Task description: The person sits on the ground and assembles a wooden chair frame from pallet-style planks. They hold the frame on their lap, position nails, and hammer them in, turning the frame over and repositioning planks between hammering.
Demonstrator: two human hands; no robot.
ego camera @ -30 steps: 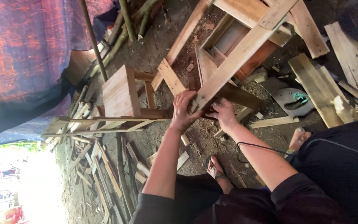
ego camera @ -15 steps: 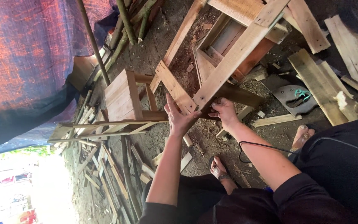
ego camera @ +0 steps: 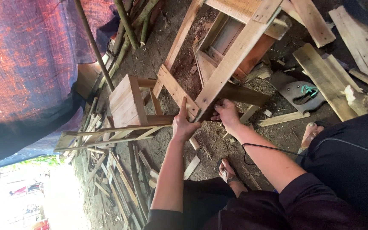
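Observation:
A wooden frame (ego camera: pixel 235 51) of pale slats lies on the dirt ground, with a short crosspiece (ego camera: pixel 173 87) meeting a long slat at its near end. My left hand (ego camera: pixel 186 123) presses on that joint, one finger stretched up along the crosspiece. My right hand (ego camera: pixel 226 115) grips the end of the long slat, just beside a dark board (ego camera: pixel 245 94) that runs under it. The two hands are close together, a few fingers' width apart.
A small wooden stool (ego camera: pixel 126 102) lies on its side left of the hands, over thin slats (ego camera: pixel 107 134). Planks (ego camera: pixel 329 81), a hand saw (ego camera: pixel 301 93) and a black cable (ego camera: pixel 256 149) lie to the right. Sandalled feet (ego camera: pixel 228 172) rest below; a tarp (ego camera: pixel 26 64) hangs left.
My left hand has shifted from wrapping the joint to pressing flat against it with a finger extended. The right hand stays on the slat end.

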